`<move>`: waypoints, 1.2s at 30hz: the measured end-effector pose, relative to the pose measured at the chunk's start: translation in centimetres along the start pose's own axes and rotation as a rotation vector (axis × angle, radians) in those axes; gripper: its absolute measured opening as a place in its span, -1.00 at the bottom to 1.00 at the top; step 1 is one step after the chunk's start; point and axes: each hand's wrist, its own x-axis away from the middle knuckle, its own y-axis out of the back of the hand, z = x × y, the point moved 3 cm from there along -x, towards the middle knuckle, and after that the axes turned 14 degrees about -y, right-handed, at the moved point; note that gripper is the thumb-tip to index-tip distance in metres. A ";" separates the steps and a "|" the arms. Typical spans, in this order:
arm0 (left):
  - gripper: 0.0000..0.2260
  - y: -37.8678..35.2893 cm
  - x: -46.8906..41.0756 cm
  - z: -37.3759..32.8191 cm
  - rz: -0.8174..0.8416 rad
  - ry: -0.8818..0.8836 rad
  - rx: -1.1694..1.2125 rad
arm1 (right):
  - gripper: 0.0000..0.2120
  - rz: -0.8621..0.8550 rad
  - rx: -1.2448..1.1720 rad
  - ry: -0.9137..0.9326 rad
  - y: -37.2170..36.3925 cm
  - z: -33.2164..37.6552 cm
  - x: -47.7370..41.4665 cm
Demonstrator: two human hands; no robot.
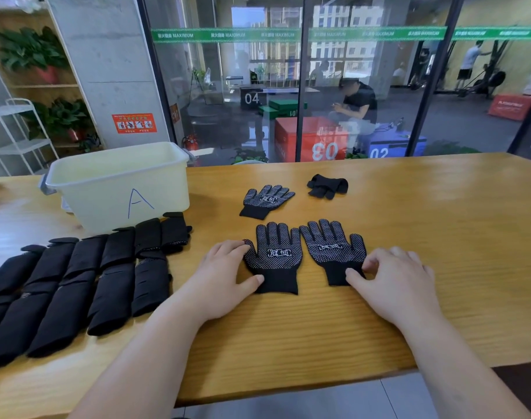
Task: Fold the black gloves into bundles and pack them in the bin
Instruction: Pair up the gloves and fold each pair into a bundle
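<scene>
Two black dotted gloves lie flat side by side, palms up, on the wooden table (288,343): the left glove (274,255) and the right glove (333,249). My left hand (224,279) rests against the left glove's edge, thumb on its cuff. My right hand (391,276) pinches the right glove's cuff with thumb and fingers. A third dotted glove (265,201) and a crumpled plain black glove (327,185) lie farther back. The pale yellow bin (155,189) marked "A" stands at the back left.
Several folded black glove bundles (76,282) lie in overlapping rows on the table's left, in front of the bin. The table's front edge runs just below my forearms. A glass wall stands behind the table.
</scene>
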 end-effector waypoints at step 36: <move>-0.16 0.4 0.2 -0.5 -0.048 -0.028 0.014 | -0.57 0.372 -0.665 0.484 15.4 10.2 -1.3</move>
